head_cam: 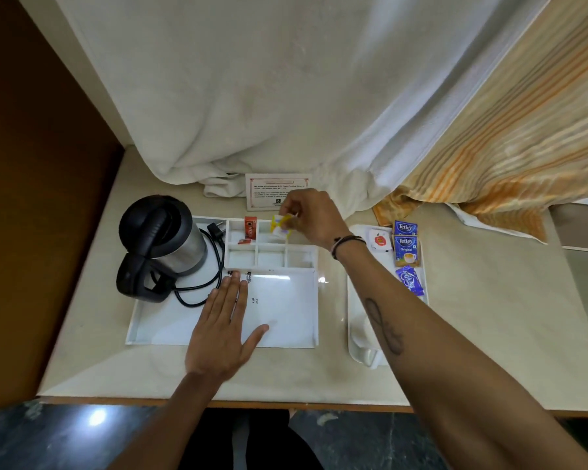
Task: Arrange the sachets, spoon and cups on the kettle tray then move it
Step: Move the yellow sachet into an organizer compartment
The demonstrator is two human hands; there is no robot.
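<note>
So the white kettle tray (pixel 286 334) is sitting on the beige counter (pixel 489 334), with the black kettle (pixel 163 239) standing at its left end. The left hand (pixel 224 330) is lying flat, fingers spread, on the tray's open section. The right hand (pixel 309 215) is pinching a yellow sachet (pixel 280 225) over a back compartment. An orange sachet (pixel 250 227) is leaning in the next compartment left, and blue tea sachets (pixel 405 247) are waiting on a small tray off to the right.

White kettle tray (pixel 306 310) on a beige desk (pixel 489 334), black kettle (pixel 163 239) at its left end, left hand (pixel 223 329) flat on the tray floor, right hand (pixel 311 215) pinching yellow sachets (pixel 280 225) above a rear compartment, red sachet (pixel 250 227) in the neighbouring compartment, blue tea sachets (pixel 405 244) on a second tray at right.
</note>
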